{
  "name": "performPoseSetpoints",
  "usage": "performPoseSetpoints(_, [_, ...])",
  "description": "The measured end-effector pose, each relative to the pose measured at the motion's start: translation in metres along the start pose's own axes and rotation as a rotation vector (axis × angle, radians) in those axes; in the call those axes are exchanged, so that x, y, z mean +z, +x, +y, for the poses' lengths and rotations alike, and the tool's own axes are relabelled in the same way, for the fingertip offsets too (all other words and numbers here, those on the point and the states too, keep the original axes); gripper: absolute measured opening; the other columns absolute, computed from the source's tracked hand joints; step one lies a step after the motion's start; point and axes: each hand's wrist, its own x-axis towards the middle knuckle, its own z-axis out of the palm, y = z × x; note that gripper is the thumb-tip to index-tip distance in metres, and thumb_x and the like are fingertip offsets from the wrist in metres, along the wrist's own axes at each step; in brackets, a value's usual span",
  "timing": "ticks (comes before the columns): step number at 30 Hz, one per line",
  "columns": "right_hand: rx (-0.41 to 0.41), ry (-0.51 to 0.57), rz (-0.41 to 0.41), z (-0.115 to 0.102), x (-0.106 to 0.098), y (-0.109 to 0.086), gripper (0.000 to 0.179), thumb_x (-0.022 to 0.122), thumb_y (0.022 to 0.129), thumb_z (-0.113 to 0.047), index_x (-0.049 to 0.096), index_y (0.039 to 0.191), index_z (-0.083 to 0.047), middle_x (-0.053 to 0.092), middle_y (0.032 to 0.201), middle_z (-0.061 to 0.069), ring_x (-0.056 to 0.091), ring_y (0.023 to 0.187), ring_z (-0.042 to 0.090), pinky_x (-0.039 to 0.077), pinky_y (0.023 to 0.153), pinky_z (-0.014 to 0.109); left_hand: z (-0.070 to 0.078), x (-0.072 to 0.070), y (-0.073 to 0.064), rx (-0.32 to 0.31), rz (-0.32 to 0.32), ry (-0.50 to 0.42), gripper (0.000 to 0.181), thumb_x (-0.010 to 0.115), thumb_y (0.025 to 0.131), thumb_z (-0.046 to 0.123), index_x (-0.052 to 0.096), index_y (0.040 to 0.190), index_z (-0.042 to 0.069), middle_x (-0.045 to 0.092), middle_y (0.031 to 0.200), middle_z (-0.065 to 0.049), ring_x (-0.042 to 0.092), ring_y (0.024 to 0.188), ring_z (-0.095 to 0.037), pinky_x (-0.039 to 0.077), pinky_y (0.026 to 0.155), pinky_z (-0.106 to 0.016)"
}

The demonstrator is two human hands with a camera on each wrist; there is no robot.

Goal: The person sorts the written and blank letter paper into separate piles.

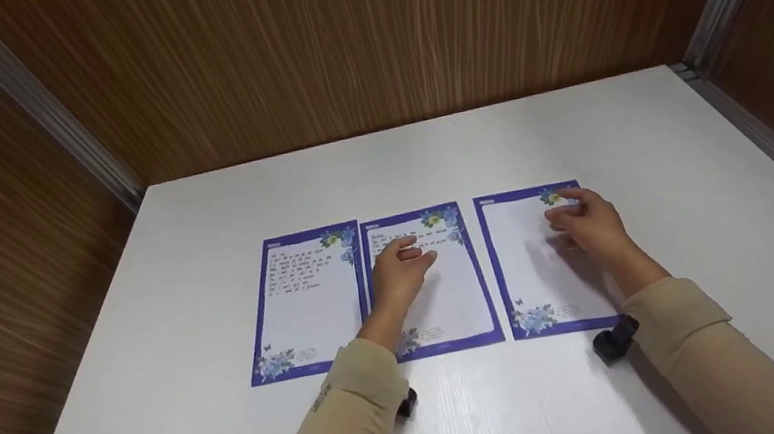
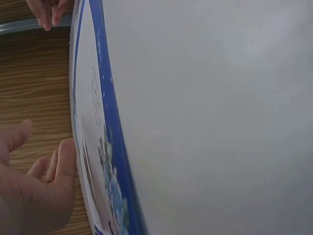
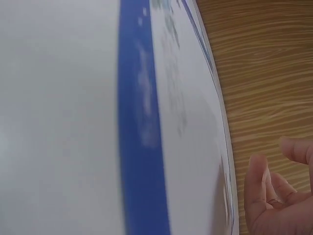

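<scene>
Three sheets of paper with purple borders and blue flower prints lie side by side on a white table. Handwritten lines cover the upper part of the left sheet [image 1: 313,310]. A few written lines top the middle sheet [image 1: 448,299], and over it hovers my left hand [image 1: 401,272], fingers loosely bent and holding nothing. The right sheet [image 1: 520,251] shows a blank white field. Above its right side is my right hand [image 1: 588,223], thumb and fingers apart with nothing between them. Both wrist views show the hands' relaxed fingers raised over the paper.
The white table [image 1: 147,341] extends around the sheets. Wood-grain panels [image 1: 392,35] stand behind it and at both sides, with metal strips at the corners. A narrow gap separates the middle and right sheets. Black wrist cameras [image 1: 615,340] hang below the sleeves.
</scene>
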Motion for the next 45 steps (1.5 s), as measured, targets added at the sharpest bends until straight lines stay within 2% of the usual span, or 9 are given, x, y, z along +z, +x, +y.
performPoseSetpoints(3, [-0.010,0.012,0.011,-0.002,0.010,0.000,0.062,0.058,0.096,-0.021,0.028,0.147,-0.002,0.053,0.126,0.022,0.060,0.105,0.028,0.054,0.076,0.027,-0.002,-0.010,0.002,0.021,-0.003,0.007,0.046,0.073,0.085,0.015,0.058,0.125,0.001,0.063,0.111,-0.014,0.062,0.103,-0.025,0.056,0.075,-0.029])
performPoseSetpoints(9, [-0.015,0.080,0.022,-0.010,0.032,0.001,0.067,0.060,0.095,-0.022,0.024,0.149,-0.006,0.047,0.131,0.021,0.057,0.108,0.034,0.054,0.078,0.031,-0.007,-0.029,0.006,0.049,0.034,0.053,0.047,0.072,0.086,0.017,0.056,0.127,0.002,0.062,0.113,-0.014,0.061,0.104,-0.025,0.054,0.081,-0.030])
performPoseSetpoints(14, [-0.023,0.137,0.017,-0.018,0.053,0.002,0.066,0.061,0.094,-0.018,0.025,0.148,-0.005,0.045,0.132,0.022,0.056,0.110,0.035,0.054,0.081,0.035,-0.012,-0.043,0.009,0.027,0.064,0.084,0.049,0.072,0.086,0.020,0.056,0.129,0.005,0.062,0.113,-0.011,0.059,0.106,-0.025,0.052,0.084,-0.032])
performPoseSetpoints(24, [0.006,0.124,-0.013,-0.031,0.092,0.002,0.065,0.062,0.094,-0.017,0.027,0.148,-0.007,0.046,0.134,0.020,0.054,0.114,0.032,0.051,0.088,0.038,-0.021,-0.076,0.014,-0.002,0.156,0.101,0.049,0.074,0.084,0.019,0.057,0.127,0.004,0.063,0.113,-0.013,0.062,0.104,-0.026,0.052,0.085,-0.033])
performPoseSetpoints(30, [0.002,0.104,-0.023,-0.036,0.112,0.001,0.064,0.063,0.092,-0.017,0.030,0.147,-0.007,0.049,0.132,0.018,0.056,0.111,0.031,0.050,0.089,0.039,-0.026,-0.094,0.016,-0.034,0.160,0.076,0.053,0.073,0.085,0.019,0.054,0.131,0.005,0.061,0.118,-0.014,0.061,0.106,-0.026,0.054,0.083,-0.033])
performPoseSetpoints(37, [0.006,0.105,-0.042,-0.043,0.134,-0.003,0.063,0.064,0.091,-0.016,0.033,0.145,-0.009,0.051,0.128,0.015,0.059,0.104,0.029,0.053,0.081,0.037,-0.030,-0.113,0.016,-0.056,0.163,0.068,0.054,0.072,0.086,0.020,0.051,0.134,0.004,0.058,0.122,-0.015,0.059,0.109,-0.027,0.053,0.084,-0.036])
performPoseSetpoints(45, [-0.014,0.158,-0.066,-0.046,0.159,-0.008,0.062,0.067,0.090,-0.014,0.036,0.143,-0.008,0.053,0.123,0.017,0.061,0.098,0.030,0.054,0.077,0.037,-0.034,-0.131,0.015,-0.034,0.165,0.080,0.056,0.071,0.087,0.020,0.049,0.135,0.003,0.058,0.123,-0.018,0.058,0.111,-0.029,0.054,0.084,-0.038])
